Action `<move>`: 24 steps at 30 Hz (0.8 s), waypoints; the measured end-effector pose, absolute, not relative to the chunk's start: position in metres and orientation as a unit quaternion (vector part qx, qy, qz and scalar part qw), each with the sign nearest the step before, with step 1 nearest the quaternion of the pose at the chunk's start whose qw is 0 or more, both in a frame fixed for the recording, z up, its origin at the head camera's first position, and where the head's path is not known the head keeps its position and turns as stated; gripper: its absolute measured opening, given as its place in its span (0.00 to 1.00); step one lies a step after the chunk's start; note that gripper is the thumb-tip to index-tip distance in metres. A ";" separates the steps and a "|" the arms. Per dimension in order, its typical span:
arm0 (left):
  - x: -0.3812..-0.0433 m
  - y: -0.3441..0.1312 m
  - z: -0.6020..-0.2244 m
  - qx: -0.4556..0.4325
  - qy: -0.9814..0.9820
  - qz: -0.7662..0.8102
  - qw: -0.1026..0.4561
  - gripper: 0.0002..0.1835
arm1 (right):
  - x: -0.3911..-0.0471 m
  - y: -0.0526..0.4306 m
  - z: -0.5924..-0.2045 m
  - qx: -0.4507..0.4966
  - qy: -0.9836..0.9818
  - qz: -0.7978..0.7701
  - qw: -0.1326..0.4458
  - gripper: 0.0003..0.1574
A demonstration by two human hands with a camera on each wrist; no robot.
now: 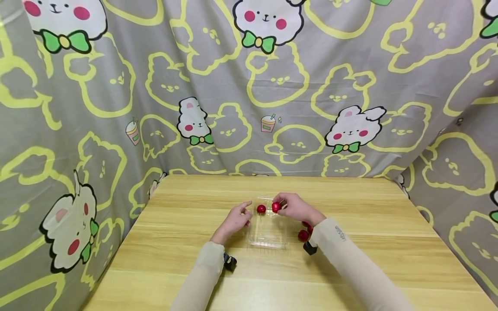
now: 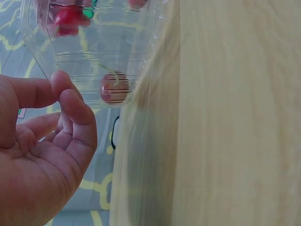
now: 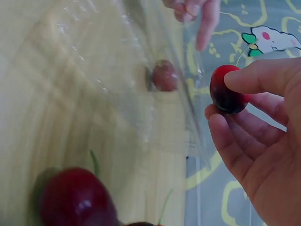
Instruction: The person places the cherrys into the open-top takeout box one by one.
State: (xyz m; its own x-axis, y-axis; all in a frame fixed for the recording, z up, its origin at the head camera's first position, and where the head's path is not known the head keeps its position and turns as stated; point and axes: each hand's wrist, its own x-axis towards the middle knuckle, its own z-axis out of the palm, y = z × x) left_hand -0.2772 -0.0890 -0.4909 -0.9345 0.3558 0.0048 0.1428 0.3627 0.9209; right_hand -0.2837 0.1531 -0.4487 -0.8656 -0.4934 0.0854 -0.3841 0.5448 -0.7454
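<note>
A clear plastic box point(image 1: 268, 242) lies on the table between both hands. My left hand point(image 1: 238, 217) is at its left side; in the left wrist view the thumb and index finger point(image 2: 63, 84) pinch its rim. One red cherry point(image 1: 261, 209) with a thin stem sits in the far left part of the box. My right hand point(image 1: 296, 208) holds another red cherry point(image 3: 228, 89) between thumb and fingers, above the box's far right corner. Several more cherries point(image 1: 303, 235) lie right of the box, partly hidden under the right wrist.
The light wooden table point(image 1: 175, 268) reaches back to a grey curtain point(image 1: 233, 86) with cartoon prints. Small black devices point(image 1: 230, 262) are worn at both wrists, close over the tabletop.
</note>
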 end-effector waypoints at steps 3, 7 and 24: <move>-0.277 -0.089 -0.491 0.148 0.821 0.542 0.100 0.28 | -0.285 0.147 -0.453 -0.265 0.880 -0.389 0.067 0.19; -0.278 -0.089 -0.491 0.148 0.822 0.541 0.099 0.28 | -0.286 0.141 -0.459 -0.275 0.881 -0.380 0.067 0.21; -0.278 -0.088 -0.491 0.149 0.826 0.536 0.092 0.28 | -0.290 0.131 -0.473 -0.349 0.884 -0.310 0.038 0.14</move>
State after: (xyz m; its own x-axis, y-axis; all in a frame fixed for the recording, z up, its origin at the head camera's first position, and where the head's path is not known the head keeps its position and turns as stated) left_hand -0.2783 -0.0878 -0.4911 -0.9386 0.3448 0.0072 0.1471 0.3813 0.9127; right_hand -0.2901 0.1314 -0.4728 -0.7537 -0.6399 0.1499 -0.5932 0.5643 -0.5742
